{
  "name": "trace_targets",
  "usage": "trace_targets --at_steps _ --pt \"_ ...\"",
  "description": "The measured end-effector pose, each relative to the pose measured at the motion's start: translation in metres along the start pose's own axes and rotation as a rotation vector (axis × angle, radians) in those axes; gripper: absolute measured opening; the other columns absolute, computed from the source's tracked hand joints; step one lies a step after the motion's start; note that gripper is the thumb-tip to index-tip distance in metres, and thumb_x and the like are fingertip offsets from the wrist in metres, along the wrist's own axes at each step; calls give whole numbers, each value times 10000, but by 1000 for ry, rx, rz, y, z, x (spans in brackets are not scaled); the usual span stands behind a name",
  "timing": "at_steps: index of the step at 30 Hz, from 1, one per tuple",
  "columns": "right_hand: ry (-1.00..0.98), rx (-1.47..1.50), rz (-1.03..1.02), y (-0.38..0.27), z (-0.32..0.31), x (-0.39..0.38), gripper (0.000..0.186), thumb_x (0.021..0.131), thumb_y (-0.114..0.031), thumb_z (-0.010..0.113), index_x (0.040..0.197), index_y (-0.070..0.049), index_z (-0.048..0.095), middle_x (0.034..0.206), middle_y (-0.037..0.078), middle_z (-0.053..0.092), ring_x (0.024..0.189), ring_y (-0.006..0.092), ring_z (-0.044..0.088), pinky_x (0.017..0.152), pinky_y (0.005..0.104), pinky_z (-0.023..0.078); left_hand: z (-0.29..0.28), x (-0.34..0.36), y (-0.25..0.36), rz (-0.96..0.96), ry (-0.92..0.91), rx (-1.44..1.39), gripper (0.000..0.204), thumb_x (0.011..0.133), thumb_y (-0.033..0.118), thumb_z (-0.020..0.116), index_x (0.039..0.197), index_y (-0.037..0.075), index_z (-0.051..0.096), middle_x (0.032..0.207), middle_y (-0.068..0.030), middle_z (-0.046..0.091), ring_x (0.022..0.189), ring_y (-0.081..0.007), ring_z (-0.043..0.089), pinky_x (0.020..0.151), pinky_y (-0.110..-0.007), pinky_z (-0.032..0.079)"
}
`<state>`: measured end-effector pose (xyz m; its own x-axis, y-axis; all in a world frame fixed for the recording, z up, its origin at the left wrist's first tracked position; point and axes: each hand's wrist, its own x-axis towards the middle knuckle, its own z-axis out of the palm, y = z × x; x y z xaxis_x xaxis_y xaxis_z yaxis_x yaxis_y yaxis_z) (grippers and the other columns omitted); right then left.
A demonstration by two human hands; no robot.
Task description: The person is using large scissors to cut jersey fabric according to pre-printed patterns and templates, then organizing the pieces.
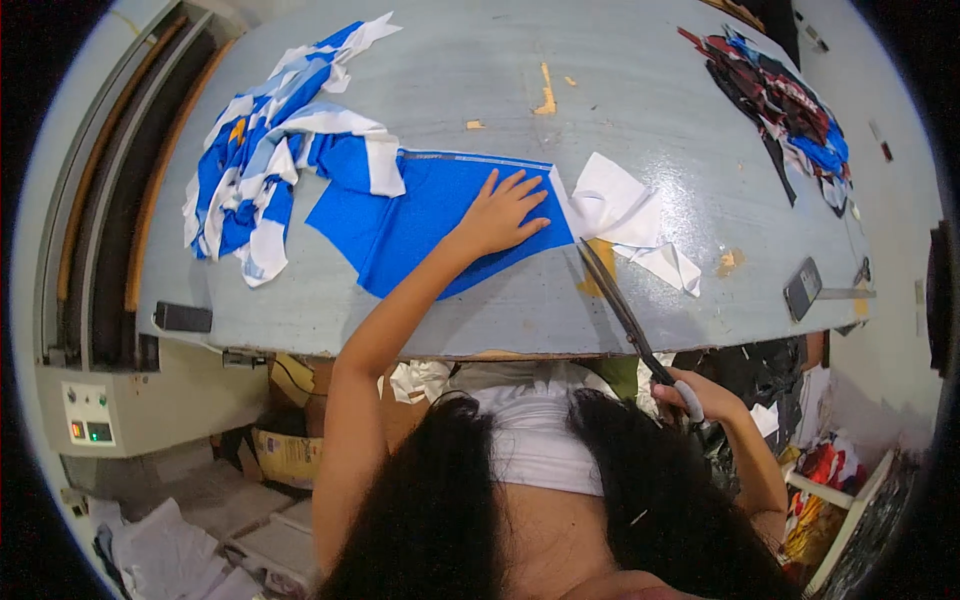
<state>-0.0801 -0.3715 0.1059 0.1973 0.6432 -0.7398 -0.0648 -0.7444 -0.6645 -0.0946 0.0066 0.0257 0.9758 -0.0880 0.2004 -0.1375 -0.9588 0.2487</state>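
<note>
A blue piece of fabric (420, 230) lies spread on the table, with a white strip along its right edge. My left hand (505, 212) rests flat on it with the fingers spread. In my right hand (712, 396), at the table's front edge, is a pair of long dark scissors (625, 315) with pale wrapping at the handle. Their tips lie at the lower right corner of the blue fabric; whether they touch it I cannot tell. Just right of this corner are a white fabric scrap (625, 205) and a smaller white scrap (665, 265).
Blue and white fabric pieces (250, 180) are heaped on the table's (450, 325) left, touching the blue piece. Dark red and black fabric (780, 100) is piled at far right. A phone (802, 288) and a black box (183, 317) sit near the front corners. A machine (140, 400) stands at left.
</note>
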Motion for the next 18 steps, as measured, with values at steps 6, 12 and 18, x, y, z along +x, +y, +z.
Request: trace_targets --at_steps 6,12,18 --pt "115 -80 -29 -8 9 24 587 820 -544 504 913 36 501 654 80 531 564 169 549 496 289 428 1 -2 -4 5 26 26 652 787 509 517 1256 62 441 1349 -93 369 1267 -279 288 1034 -535 151" --pt "221 -305 56 -42 18 40 605 830 -558 462 829 45 513 665 161 546 645 261 562 617 371 435 9 -11 -10 -32 85 26 737 762 563 515 1263 30 424 1361 -87 350 1279 -271 266 1036 -540 130" --pt "272 -359 -35 -37 23 48 607 834 -548 458 844 56 518 751 232 568 729 341 570 663 405 429 7 -14 -10 -46 71 73 771 746 566 538 1285 35 393 1387 -80 312 1299 -259 235 1044 -529 111"
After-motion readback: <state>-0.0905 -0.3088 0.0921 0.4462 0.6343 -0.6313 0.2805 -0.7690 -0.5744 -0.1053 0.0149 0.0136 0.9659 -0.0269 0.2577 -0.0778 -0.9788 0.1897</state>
